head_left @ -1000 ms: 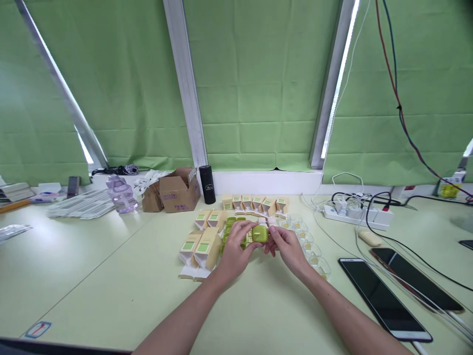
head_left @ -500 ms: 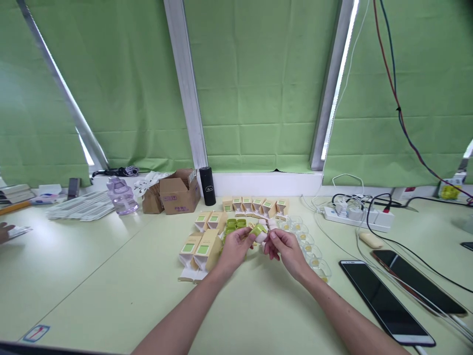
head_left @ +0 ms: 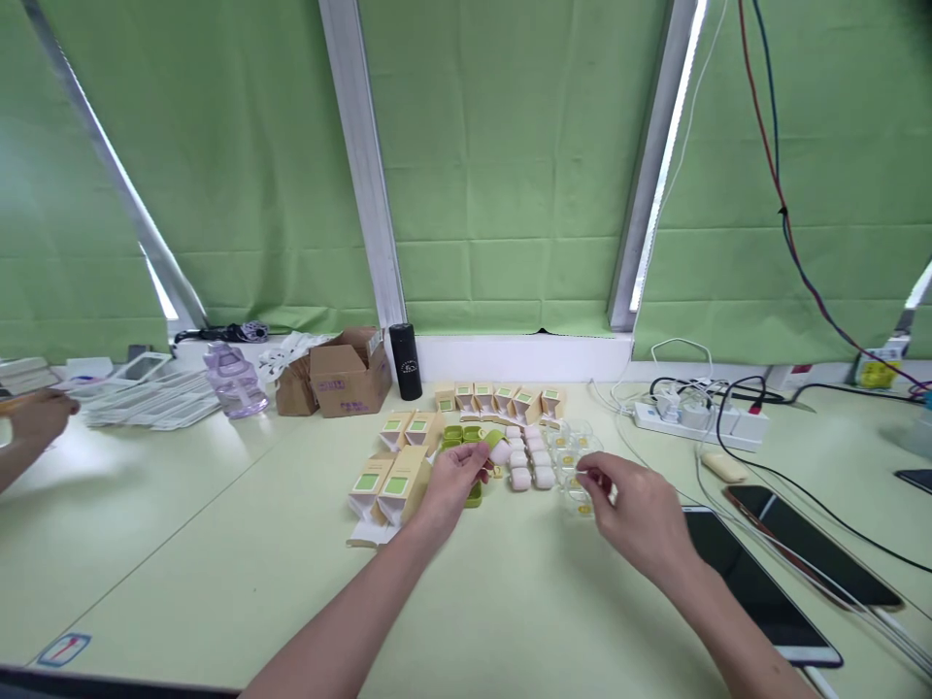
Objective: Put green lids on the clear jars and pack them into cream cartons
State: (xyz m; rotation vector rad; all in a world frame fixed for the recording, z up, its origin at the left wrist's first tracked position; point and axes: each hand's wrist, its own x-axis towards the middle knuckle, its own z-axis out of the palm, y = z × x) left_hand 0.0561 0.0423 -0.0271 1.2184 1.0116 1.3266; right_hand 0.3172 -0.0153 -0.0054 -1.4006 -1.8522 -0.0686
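Note:
My left hand [head_left: 457, 478] is closed around a small green case [head_left: 494, 440] with a pale, whitish piece in it, held just above the table. My right hand [head_left: 635, 505] reaches to the clear plastic covers [head_left: 562, 440] on the right, its thumb and fingers pinched at the edge of one clear cover [head_left: 581, 502]. Between the hands stand two rows of small white-pink rounded cases [head_left: 519, 479]. Several green cases [head_left: 452, 434] lie just behind my left hand, which partly hides them. Yellowish bits [head_left: 498, 472] lie beside the white-pink cases.
Open cream cartons [head_left: 397, 485] stand at left and along the back [head_left: 506, 400]. Farther left are a cardboard box [head_left: 350, 379], a purple bottle [head_left: 234, 383], white trays [head_left: 152, 393] and another person's hand [head_left: 33, 422]. Phones [head_left: 757, 582], a power strip [head_left: 699, 425] and cables lie right.
My right hand has left the green case and moved right to the clear covers. My left hand keeps the case. At far left, the other person's hand has come further into view.

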